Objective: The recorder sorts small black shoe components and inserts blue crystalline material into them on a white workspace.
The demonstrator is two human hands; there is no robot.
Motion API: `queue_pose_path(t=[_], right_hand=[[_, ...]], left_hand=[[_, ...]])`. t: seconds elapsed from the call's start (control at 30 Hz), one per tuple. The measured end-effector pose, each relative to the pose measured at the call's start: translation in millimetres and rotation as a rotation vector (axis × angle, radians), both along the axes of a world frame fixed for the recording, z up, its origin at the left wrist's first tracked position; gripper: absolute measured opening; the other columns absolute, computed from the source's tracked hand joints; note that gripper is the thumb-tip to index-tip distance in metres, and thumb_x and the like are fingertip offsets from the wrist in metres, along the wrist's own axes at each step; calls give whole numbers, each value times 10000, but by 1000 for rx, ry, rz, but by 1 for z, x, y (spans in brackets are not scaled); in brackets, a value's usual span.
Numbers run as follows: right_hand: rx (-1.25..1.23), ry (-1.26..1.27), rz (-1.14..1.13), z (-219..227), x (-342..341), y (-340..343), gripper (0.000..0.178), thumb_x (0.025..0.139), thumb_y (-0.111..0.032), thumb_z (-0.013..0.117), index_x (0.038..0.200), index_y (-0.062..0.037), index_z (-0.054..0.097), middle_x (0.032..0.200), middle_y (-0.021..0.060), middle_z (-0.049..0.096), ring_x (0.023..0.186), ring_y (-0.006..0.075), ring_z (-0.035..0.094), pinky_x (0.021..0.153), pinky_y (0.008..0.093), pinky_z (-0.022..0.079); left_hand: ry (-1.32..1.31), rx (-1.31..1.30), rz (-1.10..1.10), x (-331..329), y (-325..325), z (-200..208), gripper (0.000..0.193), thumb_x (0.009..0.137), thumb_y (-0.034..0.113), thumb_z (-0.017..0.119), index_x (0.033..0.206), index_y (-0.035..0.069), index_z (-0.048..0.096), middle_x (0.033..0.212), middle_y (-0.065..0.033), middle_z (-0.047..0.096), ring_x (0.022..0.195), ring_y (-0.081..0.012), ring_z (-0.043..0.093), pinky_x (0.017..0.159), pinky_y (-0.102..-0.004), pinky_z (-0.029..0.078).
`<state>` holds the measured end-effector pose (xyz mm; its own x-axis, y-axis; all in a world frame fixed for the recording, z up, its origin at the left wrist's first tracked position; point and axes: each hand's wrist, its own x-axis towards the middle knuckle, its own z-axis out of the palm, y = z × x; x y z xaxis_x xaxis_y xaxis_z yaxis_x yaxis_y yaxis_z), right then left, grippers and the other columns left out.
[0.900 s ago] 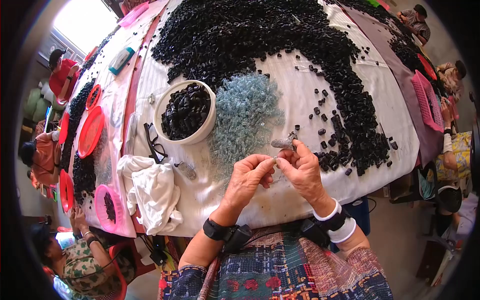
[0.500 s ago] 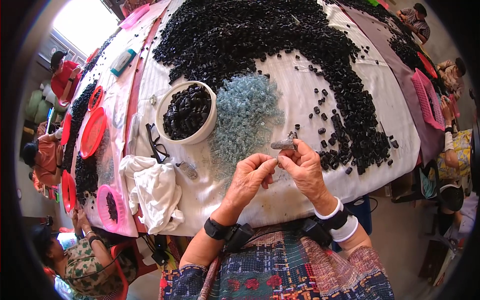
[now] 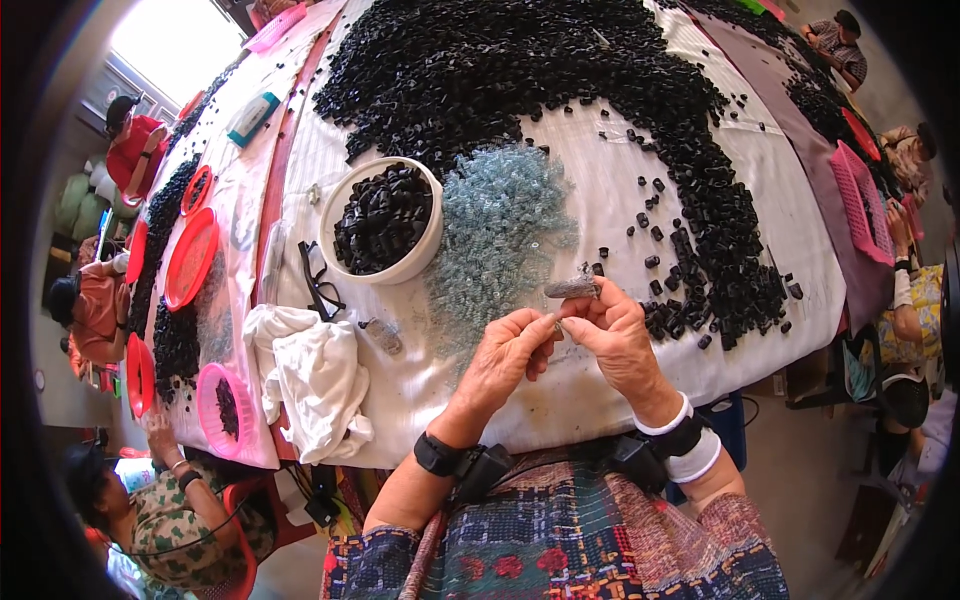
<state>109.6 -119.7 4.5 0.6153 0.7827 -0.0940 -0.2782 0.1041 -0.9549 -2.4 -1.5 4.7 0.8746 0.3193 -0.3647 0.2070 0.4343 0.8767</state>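
Jutting from right hand, mottled grey object, stubby, oblong

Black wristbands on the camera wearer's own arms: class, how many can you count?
2: one black wristband just behind the left hand, and another behind the right hand, over a white cloth cuff. Patterned sleeves might hide more.
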Motion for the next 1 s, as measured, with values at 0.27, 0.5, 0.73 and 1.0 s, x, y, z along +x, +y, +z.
queue_pose_path(t=[0.27, 0.5, 0.73, 1.0], right_hand=[[27, 131, -44, -5, 0, 0, 211, 811, 8, 595, 1012, -14, 533, 828, 31, 611, 697, 70, 543, 601, 200, 437], [12, 134, -64, -4, -2, 0, 207, 805, 8, 602, 1000, -13, 536, 832, 30, 612, 699, 71, 543, 608, 208, 443], [73, 219, -49, -4, -3, 1, 220, 796, 21, 606, 1002, -13, 537, 822, 33, 610, 682, 74, 536, 598, 204, 432], [61, 232, -80, -4, -3, 2, 205, 796, 26, 604, 987, -14, 543, 812, 33, 608, 668, 73, 531, 595, 201, 430]], left_hand=[[6, 12, 49, 1, -5, 1, 145, 893, 200, 572, 868, 56, 572, 642, 47, 505, 520, -23, 437, 451, -173, 340], [-60, 294, -4, 1, -2, -2, 147, 901, 205, 569, 849, 68, 555, 625, 70, 462, 516, -5, 383, 436, -169, 302], [-6, 105, -64, -1, 4, 2, 228, 901, 267, 530, 787, 71, 547, 598, 51, 439, 488, -26, 362, 427, -189, 299], [30, 70, 86, 3, -4, 7, 159, 891, 212, 553, 819, 70, 558, 613, 56, 449, 498, -16, 363, 428, -179, 302]])
